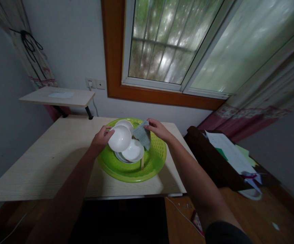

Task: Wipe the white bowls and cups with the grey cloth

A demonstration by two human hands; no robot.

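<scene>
My left hand [101, 139] grips the rim of a white bowl [121, 138], tilted with its hollow towards me. In my right hand [157, 129] a grey-green cloth [142, 133] is pinched by its upper corner and hangs down. Both are above a large green plastic basin [126, 174] with a patterned wall. Inside the basin, another white bowl [125, 124] lies behind the held one. A further white bowl [134, 151] rests in front, stacked on other white dishware. Light wooden chopsticks [142, 163] stick out beside it, partly hidden by the bowl and cloth.
The basin stands on a pale wooden table [47, 152]. A small raised shelf [78, 98] with a paper on it is at the back left. Right of the table, a dark brown piece of furniture [208, 159] holds papers. A window [167, 44] is behind.
</scene>
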